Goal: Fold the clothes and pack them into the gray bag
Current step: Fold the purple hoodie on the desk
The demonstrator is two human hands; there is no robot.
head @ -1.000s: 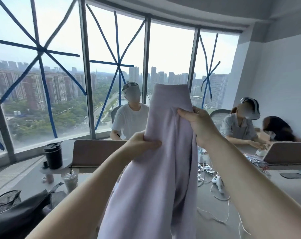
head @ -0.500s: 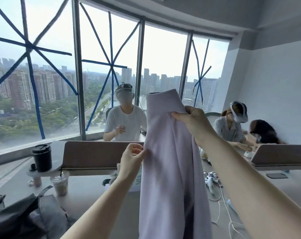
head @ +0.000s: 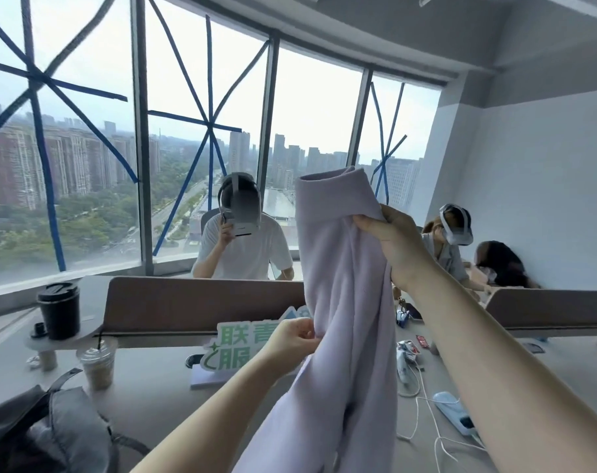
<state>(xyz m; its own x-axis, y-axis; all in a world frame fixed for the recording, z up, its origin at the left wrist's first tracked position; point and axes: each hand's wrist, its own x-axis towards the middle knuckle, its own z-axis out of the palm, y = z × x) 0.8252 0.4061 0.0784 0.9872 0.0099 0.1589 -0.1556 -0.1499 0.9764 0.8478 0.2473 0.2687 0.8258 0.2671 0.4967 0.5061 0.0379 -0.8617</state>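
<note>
Head view. Lilac garment held up in the air above the worktop, hanging lengthwise, its folded-over top edge uppermost and the lower part trailing down out of the bottom of the picture.

Right hand high up, fingers curled and clamped on the garment's right edge just below the top fold. Left hand lower, its fingers pinched together on the garment's left edge about midway down. Both forearms reach up from the near edge.

Gray bag lies slumped at the near-left corner of the worktop, strap looped upward; whether its mouth is open cannot be told. Well apart from the garment.

Left side of the worktop: iced drink in a clear cup just behind the bag, black lidded cup on a small raised stand behind that. Green-and-white sign at the middle, partly hidden by the left hand and the cloth. Brown divider panel runs along the far edge. Right side: white cables and a power strip.

Beyond the divider, seated people wearing headsets; taped windows behind.
</note>
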